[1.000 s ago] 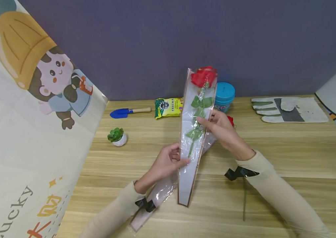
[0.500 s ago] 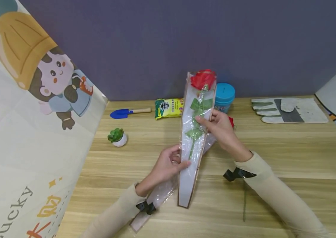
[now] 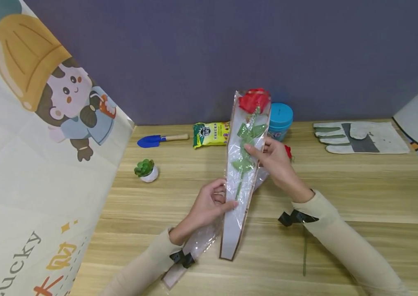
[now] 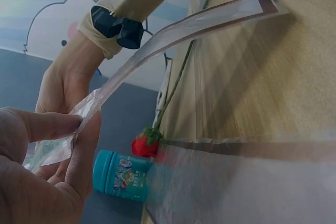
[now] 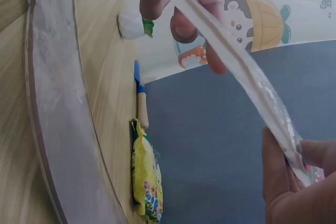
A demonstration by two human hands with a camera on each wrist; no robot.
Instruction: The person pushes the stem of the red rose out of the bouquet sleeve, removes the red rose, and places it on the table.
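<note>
A red artificial rose (image 3: pixel 254 101) with green leaves lies inside a clear, brown-edged flower sleeve (image 3: pixel 232 234), held up over the table at a slant. My left hand (image 3: pixel 206 205) pinches the sleeve's left edge near the stem's lower end, thumb in front. Higher up, my right hand (image 3: pixel 277 162) pinches the right edge beside the leaves. Beneath, a second flower sleeve (image 3: pixel 198 242) lies diagonally on the table, partly covered by the left arm and the raised sleeve. Another red rose (image 4: pixel 146 142) lies on the table behind the right hand, its stem passing under the right forearm.
Along the back stand or lie a blue hand trowel (image 3: pixel 149 141), a yellow-green packet (image 3: pixel 209 134), a blue lidded tub (image 3: pixel 280 115) and a white-grey work glove (image 3: pixel 361 137). A small potted succulent (image 3: pixel 146 169) stands at the left. A dark wall (image 3: pixel 194 61) closes off the back.
The raised sleeve with its rose has dropped slightly at the top and leans a little more to the right. Both hands keep their hold in nearly the same places.
</note>
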